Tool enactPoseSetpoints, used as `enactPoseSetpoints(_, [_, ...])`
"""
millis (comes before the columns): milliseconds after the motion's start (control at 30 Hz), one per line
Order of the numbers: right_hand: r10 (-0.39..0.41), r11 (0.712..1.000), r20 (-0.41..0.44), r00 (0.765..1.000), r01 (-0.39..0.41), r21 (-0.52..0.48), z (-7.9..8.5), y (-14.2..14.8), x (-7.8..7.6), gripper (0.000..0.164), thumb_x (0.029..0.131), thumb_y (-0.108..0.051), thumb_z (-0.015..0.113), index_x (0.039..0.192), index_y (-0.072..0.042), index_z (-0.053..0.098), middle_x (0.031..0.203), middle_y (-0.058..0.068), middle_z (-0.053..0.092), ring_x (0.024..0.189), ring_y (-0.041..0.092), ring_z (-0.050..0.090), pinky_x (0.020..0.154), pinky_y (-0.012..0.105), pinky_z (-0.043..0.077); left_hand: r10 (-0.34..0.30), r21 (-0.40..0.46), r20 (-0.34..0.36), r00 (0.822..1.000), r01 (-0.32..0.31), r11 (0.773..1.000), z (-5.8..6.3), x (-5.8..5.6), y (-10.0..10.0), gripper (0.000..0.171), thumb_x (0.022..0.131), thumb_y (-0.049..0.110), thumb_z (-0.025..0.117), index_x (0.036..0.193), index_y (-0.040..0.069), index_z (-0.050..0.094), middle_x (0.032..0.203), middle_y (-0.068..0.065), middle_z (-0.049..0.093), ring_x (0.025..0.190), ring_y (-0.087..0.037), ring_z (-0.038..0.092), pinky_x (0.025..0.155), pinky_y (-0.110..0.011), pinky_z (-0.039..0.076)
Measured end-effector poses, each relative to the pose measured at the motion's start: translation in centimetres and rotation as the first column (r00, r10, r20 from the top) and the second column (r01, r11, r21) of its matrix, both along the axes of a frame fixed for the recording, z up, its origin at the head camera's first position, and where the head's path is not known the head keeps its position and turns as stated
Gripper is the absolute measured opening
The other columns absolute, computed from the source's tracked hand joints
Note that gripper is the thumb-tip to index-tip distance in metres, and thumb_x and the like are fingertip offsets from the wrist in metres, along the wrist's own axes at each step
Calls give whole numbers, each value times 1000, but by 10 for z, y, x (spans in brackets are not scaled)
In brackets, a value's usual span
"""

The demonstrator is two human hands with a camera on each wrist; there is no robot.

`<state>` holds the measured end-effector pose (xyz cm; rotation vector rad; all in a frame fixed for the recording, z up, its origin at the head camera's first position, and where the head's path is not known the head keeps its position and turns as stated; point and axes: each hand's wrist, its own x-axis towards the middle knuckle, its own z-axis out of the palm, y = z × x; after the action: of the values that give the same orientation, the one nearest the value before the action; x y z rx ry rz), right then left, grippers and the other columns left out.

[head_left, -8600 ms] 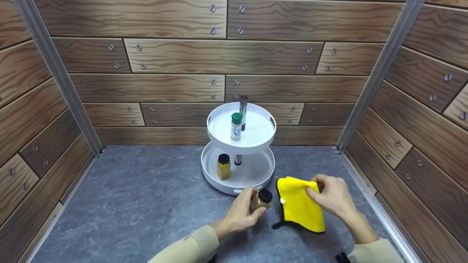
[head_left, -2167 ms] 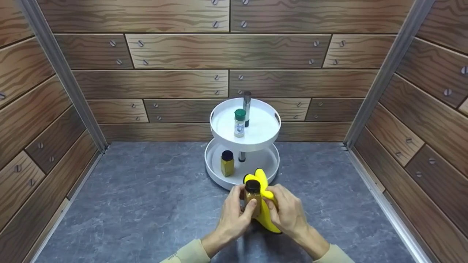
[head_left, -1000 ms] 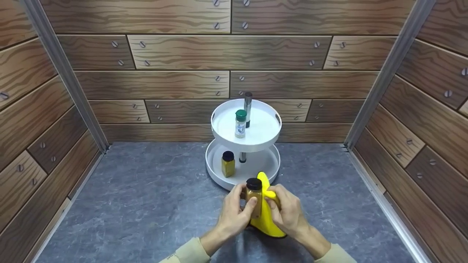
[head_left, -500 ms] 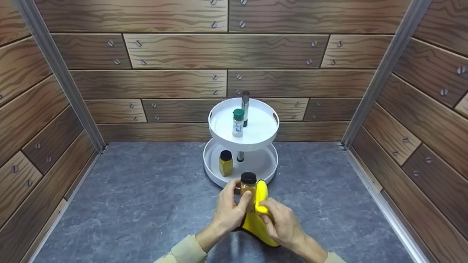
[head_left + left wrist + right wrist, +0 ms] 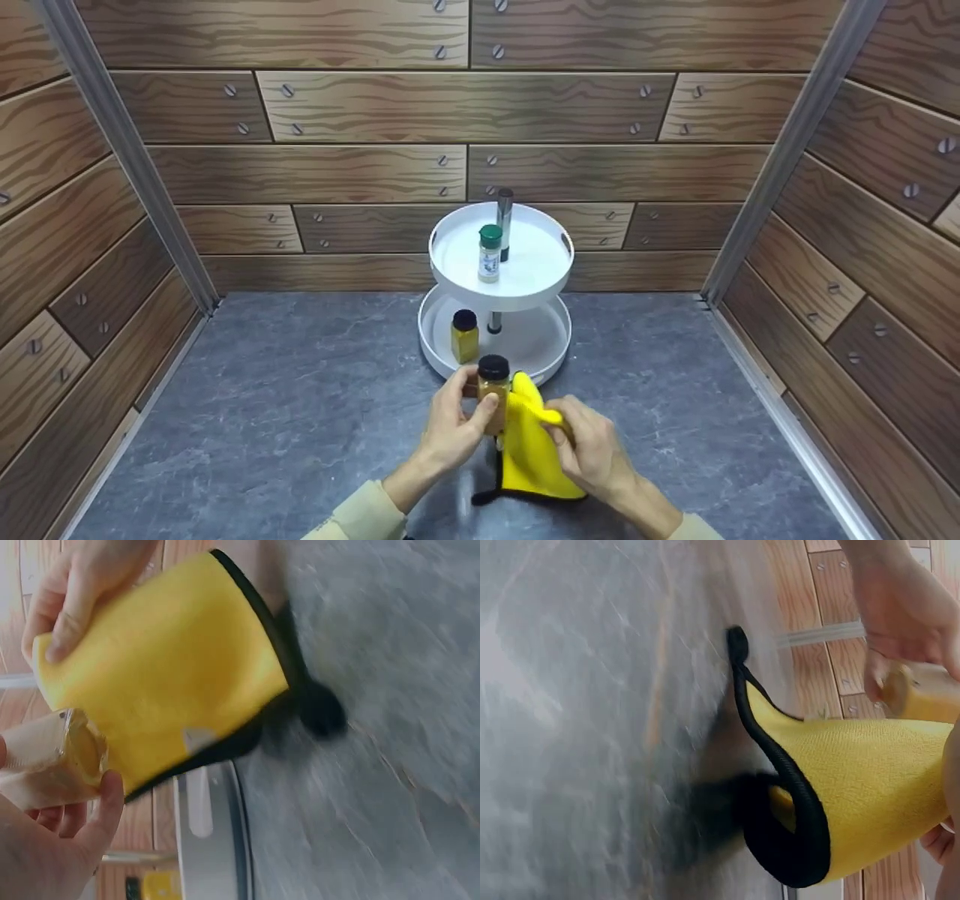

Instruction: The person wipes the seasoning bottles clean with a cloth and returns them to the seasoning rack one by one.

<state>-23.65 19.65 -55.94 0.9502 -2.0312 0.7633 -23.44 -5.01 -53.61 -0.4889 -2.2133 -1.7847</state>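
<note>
In the head view my left hand (image 5: 450, 431) grips a spice jar (image 5: 493, 409) with a black lid and tan-brown contents, held upright above the table. To its right, my right hand (image 5: 596, 450) pinches the upper part of a yellow cloth (image 5: 536, 457) with black edging. The cloth hangs down, its black loop at the lower left corner. In the left wrist view the jar's clear base (image 5: 79, 754) is close to the cloth (image 5: 165, 667); whether they touch I cannot tell. The right wrist view shows the cloth (image 5: 870, 787) curling at its black hem.
Behind the hands stands a white two-tier round tray stand (image 5: 559, 352). Its lower tier bears a yellow jar (image 5: 464, 341) with a black lid, its upper tier a green-capped shaker (image 5: 489, 259). The grey tabletop (image 5: 300, 405) is bounded by wood-patterned walls (image 5: 465, 112).
Over the last second the jar and left hand have moved slightly left, away from the right hand. The cloth, earlier bunched against the jar, now hangs more spread out.
</note>
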Motion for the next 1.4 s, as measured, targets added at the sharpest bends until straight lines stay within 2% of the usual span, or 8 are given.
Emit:
enactPoseSetpoints(200, [-36, 999, 25, 999, 36, -8, 7, 13, -4, 24, 89, 7, 80, 107, -7, 72, 90, 0, 69, 75, 1, 54, 66, 17, 52, -20, 3, 36, 999, 20, 1000, -10, -3, -16, 40, 106, 15, 75, 144, 7, 65, 129, -17, 75, 115, -28, 72, 81, -28, 67])
enactPoseSetpoints(433, [-59, 998, 46, 997, 59, -1, 10, 23, -6, 18, 95, 3, 79, 108, -7, 73, 88, -1, 66, 73, 1, 50, 64, 16, 48, 72, -43, 25, 997, -71, 997, -23, -6, -25, 34, 99, 15, 82, 131, 10, 70, 121, -12, 77, 107, -25, 75, 77, -27, 68])
enactPoseSetpoints(700, [-75, 997, 38, 996, 76, -23, 11, 24, -6, 28, 89, 7, 84, 109, -10, 73, 86, -4, 63, 71, -2, 46, 60, 13, 43, 141, -115, 37, 989, -136, 984, -32, -5, -27, 33, 90, 21, 90, 112, 12, 68, 112, -9, 77, 101, -20, 74, 76, -22, 65])
enactPoseSetpoints(833, [-71, 997, 53, 996, 73, -28, 11, 24, -5, 20, 95, 1, 83, 109, -8, 73, 85, -4, 62, 70, -4, 43, 58, 12, 41, 145, -155, 37, 989, -137, 978, -35, -4, -28, 34, 87, 23, 93, 105, 12, 66, 107, -8, 77, 96, -17, 75, 78, -22, 66])
enactPoseSetpoints(967, [-73, 997, 40, 997, 74, -26, 11, 25, -6, 16, 97, -2, 82, 109, -8, 73, 86, -3, 64, 71, -3, 45, 59, 13, 42, 136, -205, 32, 990, -127, 971, -40, -5, -30, 35, 85, 25, 94, 101, 13, 65, 104, -7, 78, 92, -16, 77, 80, -30, 69])
enactPoseSetpoints(1233, [-70, 997, 22, 997, 70, -22, 11, 25, -6, 20, 94, 1, 82, 109, -10, 74, 86, -4, 63, 71, -3, 45, 59, 13, 42, 100, -252, 64, 993, -81, 964, -53, -3, -34, 37, 87, 24, 93, 104, 14, 62, 109, -7, 75, 103, -20, 75, 85, -35, 70])
enactPoseSetpoints(1300, [-73, 997, 24, 997, 74, -18, 11, 26, -6, 14, 99, -4, 80, 109, -10, 73, 86, -4, 64, 71, -2, 45, 60, 14, 43, 100, -269, 64, 993, -79, 960, -56, -2, -35, 38, 87, 24, 93, 105, 14, 62, 110, -7, 74, 104, -21, 74, 86, -37, 70])
enactPoseSetpoints(1400, [-74, 997, 22, 997, 74, -17, 11, 26, -6, 13, 99, -5, 81, 109, -10, 74, 87, -4, 65, 72, -2, 46, 60, 15, 44, 105, -285, 61, 993, -84, 955, -58, -1, -36, 39, 86, 24, 94, 106, 15, 62, 110, -6, 73, 105, -20, 73, 88, -36, 69])
